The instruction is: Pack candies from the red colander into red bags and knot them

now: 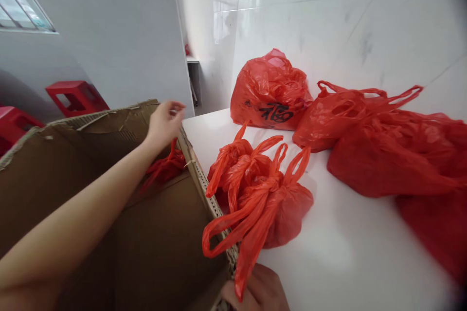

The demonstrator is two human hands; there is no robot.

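My left hand is over the far right corner of a deep cardboard box. Its fingers are curved and slightly apart, with nothing seen between them. Below it, inside the box, lies a red plastic bag, partly hidden by my forearm. At the bottom, my right hand grips the box's near right edge, thumb on the inner side; its fingers are partly cut off by the frame. Just above this hand, tied red plastic bags stand on the white table against the box, their handle loops hanging over its rim.
A larger red bag with black lettering sits further back by the marble-patterned wall. More red bags spread along the table's right side. Red plastic stools are on the left beyond the box.
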